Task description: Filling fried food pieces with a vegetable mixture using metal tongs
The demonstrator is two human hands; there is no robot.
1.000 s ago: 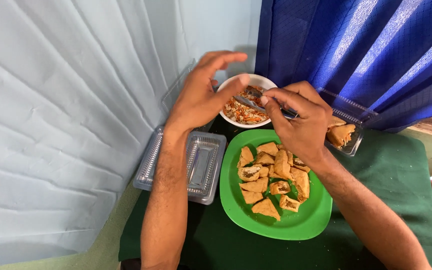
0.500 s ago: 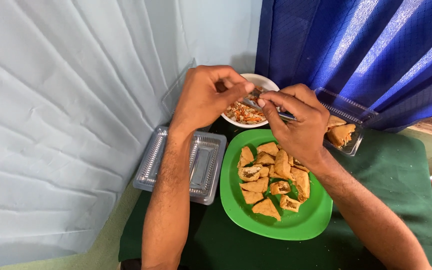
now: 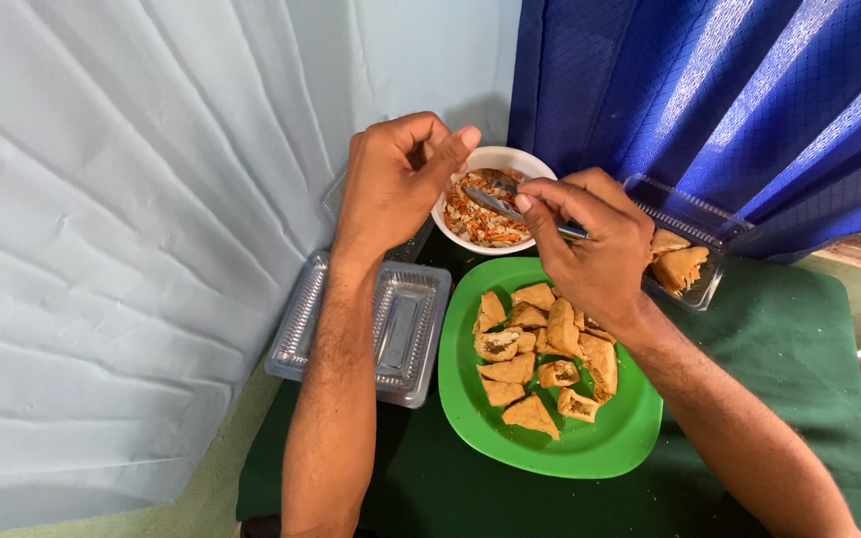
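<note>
**Two hands meet over the white bowl of filling**

Your right hand [image 3: 595,249] is pinched closed on a metal spoon [image 3: 498,202], thumb and fingers clamped on the handle, with the spoon's bowl end lying over the shredded orange and pale filling [image 3: 478,221]. That filling sits in a small white bowl [image 3: 502,159] at the far edge of the dark green cloth [image 3: 779,339], just beyond the green plate [image 3: 610,443].

Your left hand [image 3: 391,184] is curled at the bowl's left rim, fingers folded in toward the palm and thumb stretched out toward the spoon. Something may be held inside the curl, but you cannot tell from this view what it is, or whether the hand grasps anything at all.

On the green plate lies a loose pile of fried golden wedges [image 3: 540,354], some cut open to show a pale inside. Your right wrist crosses the plate's far right part.

Left of the plate, under your left forearm, rests a clear plastic lid or tray [image 3: 406,334], empty-looking and ribbed at the edges. To the right, behind your right hand, a second clear plastic container [image 3: 695,264] holds a few more fried pieces. A pale blue sheet [image 3: 132,219] hangs on the left, and a bright blue curtain [image 3: 729,90] on the right.
</note>
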